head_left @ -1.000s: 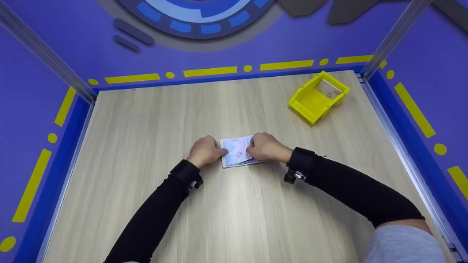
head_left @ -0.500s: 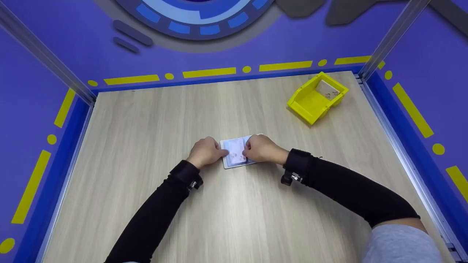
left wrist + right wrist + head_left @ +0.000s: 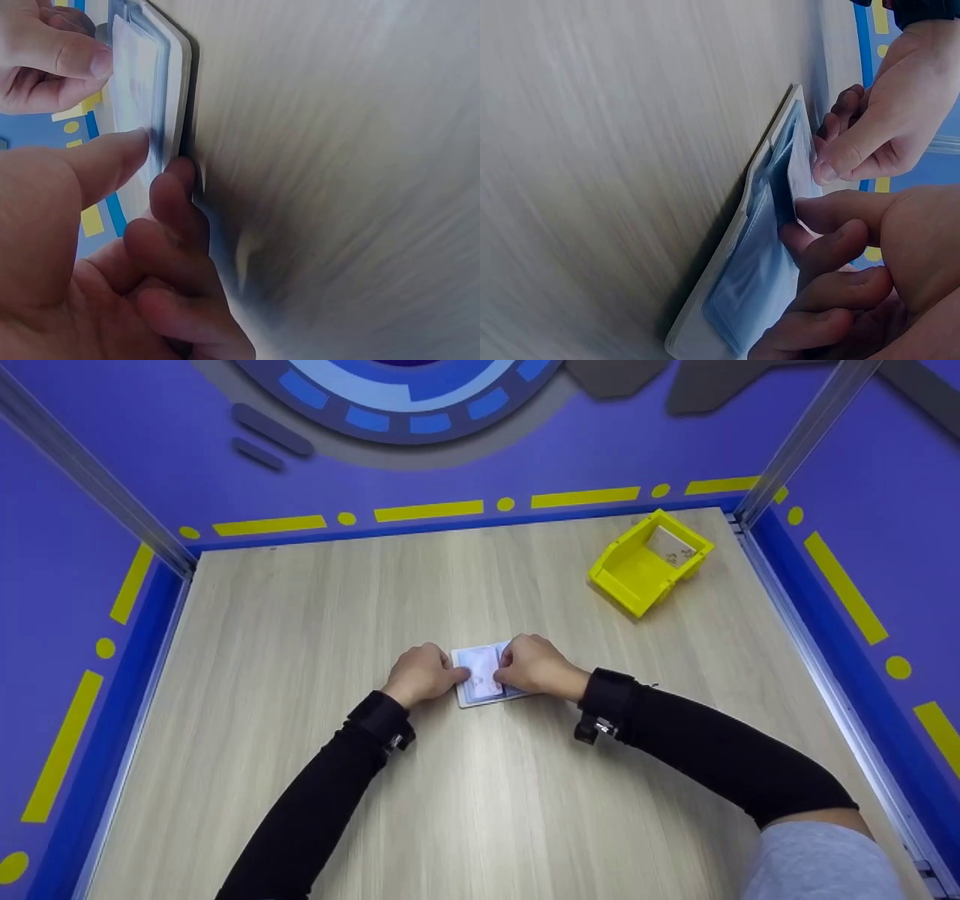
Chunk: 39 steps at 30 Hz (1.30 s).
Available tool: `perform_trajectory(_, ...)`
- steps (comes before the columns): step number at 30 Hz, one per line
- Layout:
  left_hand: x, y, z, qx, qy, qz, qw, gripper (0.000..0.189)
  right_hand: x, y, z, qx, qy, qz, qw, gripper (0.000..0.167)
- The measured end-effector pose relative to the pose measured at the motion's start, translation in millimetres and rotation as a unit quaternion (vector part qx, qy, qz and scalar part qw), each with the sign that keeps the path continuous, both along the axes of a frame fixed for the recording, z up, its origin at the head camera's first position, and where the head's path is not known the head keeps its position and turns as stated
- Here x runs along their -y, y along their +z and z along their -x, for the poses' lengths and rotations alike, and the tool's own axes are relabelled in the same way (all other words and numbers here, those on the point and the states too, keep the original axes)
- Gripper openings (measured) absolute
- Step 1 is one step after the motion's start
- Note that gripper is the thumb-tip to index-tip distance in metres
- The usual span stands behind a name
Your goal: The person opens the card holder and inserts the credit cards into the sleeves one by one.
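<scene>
Pale printed rectangular card (image 3: pixel 484 670) lies over the left half of the white-backed, plastic-sleeved holder (image 3: pixel 750 292), pinched by your right hand (image 3: pixel 532 663); your left hand (image 3: pixel 421 671) pinches the holder. Likely mid-insertion: push level, leftward.

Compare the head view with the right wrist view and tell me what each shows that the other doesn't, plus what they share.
Only the head view shows the yellow bin and the round blue wall design.

Only the right wrist view shows the right hand's fingertips on both faces of the card, and the wide bluish sleeve below them.

Both show the left hand pinching the booklet's edge, the right hand gripping the card, and the wooden table.
</scene>
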<state>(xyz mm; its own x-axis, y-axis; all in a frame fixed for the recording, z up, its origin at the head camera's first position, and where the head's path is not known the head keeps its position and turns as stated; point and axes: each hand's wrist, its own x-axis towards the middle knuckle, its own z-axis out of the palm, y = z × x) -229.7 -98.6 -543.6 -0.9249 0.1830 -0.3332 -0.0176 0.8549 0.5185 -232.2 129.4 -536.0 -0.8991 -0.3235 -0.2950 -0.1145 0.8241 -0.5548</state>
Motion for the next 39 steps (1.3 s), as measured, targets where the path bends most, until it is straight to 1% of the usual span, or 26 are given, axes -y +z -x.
perform_trajectory(5,-1.0,-0.1,0.6,-0.008,-0.004,0.006,0.9999,0.055,0.0,0.0,-0.5,-0.017,0.032,0.000,0.9993,0.026)
perform_trajectory(8,-1.6,-0.9,1.4,-0.006,-0.002,0.012,0.9999,0.058,-1.8,1.5,-0.6,-0.018,0.037,-0.001,0.9992,0.024)
perform_trajectory(13,-2.8,-1.3,2.9,0.004,0.007,0.024,0.9997,0.058,-7.4,10.2,2.1,-0.014,0.020,-0.015,0.9996,0.018)
perform_trajectory(16,-3.8,-0.9,3.5,0.008,0.013,0.027,0.9995,0.057,-12.6,17.5,7.4,-0.016,0.005,-0.017,0.9997,0.018)
perform_trajectory(19,-5.0,-0.4,3.0,0.008,0.016,0.026,0.9995,0.058,-19.9,21.0,14.9,-0.031,-0.006,-0.029,0.9991,0.019)
perform_trajectory(23,-6.9,-1.4,1.0,0.013,0.016,0.026,0.9995,0.060,-30.8,17.5,25.1,-0.058,-0.014,-0.067,0.9960,0.023)
perform_trajectory(26,-7.8,-3.6,0.1,0.015,0.016,0.031,0.9993,0.060,-38.2,11.3,30.8,-0.051,-0.021,-0.087,0.9946,0.025)
perform_trajectory(29,-7.8,-4.8,-0.1,0.015,0.016,0.033,0.9992,0.060,-43.7,5.2,35.1,-0.028,-0.022,-0.089,0.9954,0.024)
perform_trajectory(32,-8.0,-4.4,0.4,0.013,0.017,0.030,0.9993,0.061,-46.4,2.2,38.1,-0.015,-0.018,-0.083,0.9962,0.022)
perform_trajectory(39,-9.2,-3.5,3.1,0.016,0.019,0.025,0.9994,0.059,-46.8,2.6,40.6,-0.020,-0.010,-0.080,0.9966,0.017)
